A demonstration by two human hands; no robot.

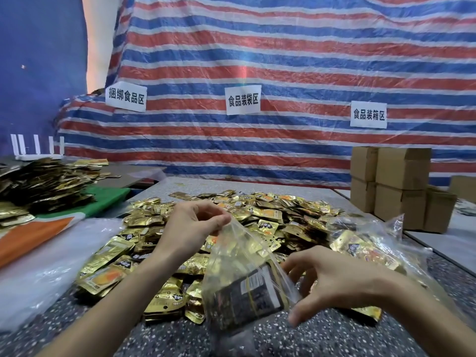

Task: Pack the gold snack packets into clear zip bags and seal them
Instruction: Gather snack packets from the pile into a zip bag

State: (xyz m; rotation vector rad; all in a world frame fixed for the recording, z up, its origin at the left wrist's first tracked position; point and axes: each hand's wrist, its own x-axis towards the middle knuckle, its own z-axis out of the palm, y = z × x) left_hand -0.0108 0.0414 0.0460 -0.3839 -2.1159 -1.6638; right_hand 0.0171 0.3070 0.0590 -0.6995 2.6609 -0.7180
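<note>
A clear zip bag (239, 256) hangs in front of me over the speckled table (334, 338), with a bundle of gold snack packets (253, 292) in its lower part. My left hand (190, 228) pinches the bag's top corner. My right hand (332, 282) is beside the bag's right edge, fingers spread and curled against the plastic near the bundle. A big heap of loose gold packets (257, 217) covers the table behind the bag.
Filled clear bags (365, 248) lie at the right. Cardboard boxes (396, 186) are stacked at the far right. A second gold packet pile (43, 184) sits on green and orange cloth at the left. Empty clear plastic (46, 264) lies near left. A striped tarp with paper signs hangs behind.
</note>
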